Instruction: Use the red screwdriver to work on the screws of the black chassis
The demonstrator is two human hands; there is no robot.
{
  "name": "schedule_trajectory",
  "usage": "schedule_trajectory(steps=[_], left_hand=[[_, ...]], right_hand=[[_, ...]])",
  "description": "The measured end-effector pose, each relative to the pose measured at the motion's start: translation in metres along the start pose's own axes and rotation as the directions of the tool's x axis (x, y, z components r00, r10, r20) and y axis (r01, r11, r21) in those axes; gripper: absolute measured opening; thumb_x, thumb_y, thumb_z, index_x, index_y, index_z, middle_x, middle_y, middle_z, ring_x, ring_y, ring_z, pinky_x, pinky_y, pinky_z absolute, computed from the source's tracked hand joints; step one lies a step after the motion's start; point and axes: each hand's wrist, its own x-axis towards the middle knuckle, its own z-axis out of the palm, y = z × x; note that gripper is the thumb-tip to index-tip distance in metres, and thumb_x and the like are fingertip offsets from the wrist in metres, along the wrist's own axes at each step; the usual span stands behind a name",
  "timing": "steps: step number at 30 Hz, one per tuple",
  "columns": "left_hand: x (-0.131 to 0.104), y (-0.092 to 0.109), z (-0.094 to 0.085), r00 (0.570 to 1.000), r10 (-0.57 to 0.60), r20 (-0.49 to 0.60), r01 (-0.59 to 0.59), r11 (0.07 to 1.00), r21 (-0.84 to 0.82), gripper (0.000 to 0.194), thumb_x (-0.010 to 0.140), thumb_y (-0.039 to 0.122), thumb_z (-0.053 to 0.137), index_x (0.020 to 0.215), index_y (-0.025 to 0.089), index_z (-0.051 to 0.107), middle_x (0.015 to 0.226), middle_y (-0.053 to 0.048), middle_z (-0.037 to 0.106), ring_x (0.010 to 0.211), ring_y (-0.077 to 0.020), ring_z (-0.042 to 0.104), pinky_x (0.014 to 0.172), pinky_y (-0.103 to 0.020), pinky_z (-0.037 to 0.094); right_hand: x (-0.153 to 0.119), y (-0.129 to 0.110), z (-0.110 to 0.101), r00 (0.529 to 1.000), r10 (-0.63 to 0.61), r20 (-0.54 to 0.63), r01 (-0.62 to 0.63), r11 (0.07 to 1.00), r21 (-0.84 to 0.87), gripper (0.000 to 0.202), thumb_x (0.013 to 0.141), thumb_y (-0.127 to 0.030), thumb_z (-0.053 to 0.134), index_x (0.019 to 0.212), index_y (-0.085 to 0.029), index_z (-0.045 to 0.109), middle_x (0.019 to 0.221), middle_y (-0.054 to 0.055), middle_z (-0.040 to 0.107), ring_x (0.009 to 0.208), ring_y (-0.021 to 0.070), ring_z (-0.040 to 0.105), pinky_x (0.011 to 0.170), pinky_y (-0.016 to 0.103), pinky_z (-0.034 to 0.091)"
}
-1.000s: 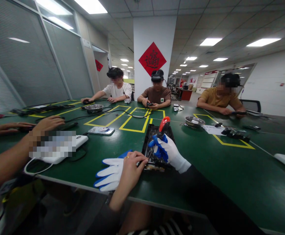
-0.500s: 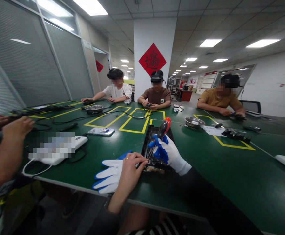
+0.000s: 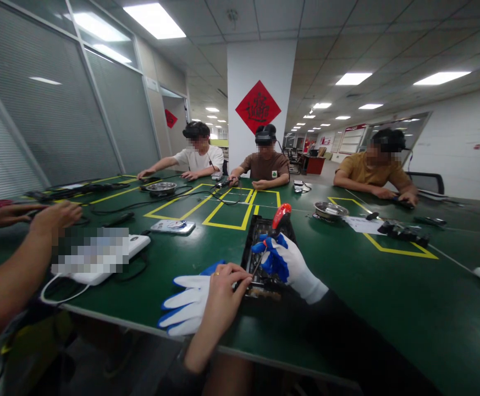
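My right hand point(image 3: 291, 264), in a white glove with blue coated fingers, is closed round a screwdriver point(image 3: 281, 217) with a red and black handle. Its shaft slants down to the left, its tip close to the fingertips of my left hand point(image 3: 228, 291). That hand is bare, with a ring on one finger, and pinches at the near left edge of a long black casing point(image 3: 248, 248); what it holds there is hidden. Dark parts sit inside the casing, which lies on the green table point(image 3: 153, 300). A loose white and blue glove point(image 3: 188, 302) lies partly under my left wrist.
Left of me are a white power bank-like box point(image 3: 138, 245) with a cable, a phone point(image 3: 172, 226) and a co-worker's arms point(image 3: 21, 258). Metal bowls point(image 3: 331, 210), paper point(image 3: 363, 224) and black parts point(image 3: 404, 233) lie farther off. Three people sit across the table.
My view has tilted slightly upward. Both my hands stay at the casing, with the screwdriver a little more upright. Across the table, the middle person's hands have moved apart.
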Motion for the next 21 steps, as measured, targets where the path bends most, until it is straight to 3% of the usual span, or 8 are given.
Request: schedule_trajectory(steps=[4,10,18,21], left_hand=[[0.0,-0.0008,0.0003,1.0,0.005,0.003,-0.005,1.0,0.003,0.016,0.081,0.029,0.052,0.081,0.024,0.068,0.088,-0.003,0.061,0.086,-0.0191,0.049,0.078,-0.034,0.037],[-0.0001,-0.0012,0.0003,1.0,0.011,0.006,-0.011,1.0,0.003,0.017,0.082,0.029,0.052,0.08,0.025,0.068,0.087,-0.002,0.061,0.085,-0.0187,0.049,0.078,-0.033,0.036],[-0.0005,-0.0031,0.001,1.0,0.012,0.002,-0.012,1.0,0.013,0.017,0.082,0.029,0.052,0.081,0.024,0.068,0.088,-0.003,0.061,0.086,-0.0189,0.049,0.079,-0.034,0.036],[-0.0007,-0.003,0.0011,1.0,0.01,0.005,-0.01,1.0,0.013,0.017,0.082,0.03,0.052,0.081,0.024,0.068,0.088,-0.003,0.061,0.086,-0.0186,0.049,0.079,-0.033,0.036]], right_hand=[[-0.0022,-0.0011,0.0024,0.998,-0.003,-0.065,0.001,0.999,-0.033,0.032,0.069,-0.038,0.066,0.087,-0.017,0.05,0.068,0.003,0.067,0.04,0.0088,0.051,0.036,0.019,0.039],[-0.0017,-0.0047,0.0014,0.993,0.02,0.113,-0.031,0.995,0.095,0.036,0.077,-0.04,0.056,0.104,-0.016,0.053,0.081,0.006,0.066,0.049,0.0102,0.057,0.045,0.023,0.046],[-0.0025,0.0006,0.0025,0.999,-0.014,-0.031,0.013,0.999,-0.031,0.033,0.068,-0.036,0.067,0.09,-0.018,0.05,0.068,0.001,0.066,0.041,0.0079,0.05,0.035,0.018,0.038],[-0.0022,-0.001,0.0019,0.998,-0.001,0.059,-0.002,0.999,0.038,0.034,0.074,-0.04,0.059,0.099,-0.017,0.051,0.073,0.003,0.066,0.045,0.0085,0.053,0.04,0.02,0.042]])
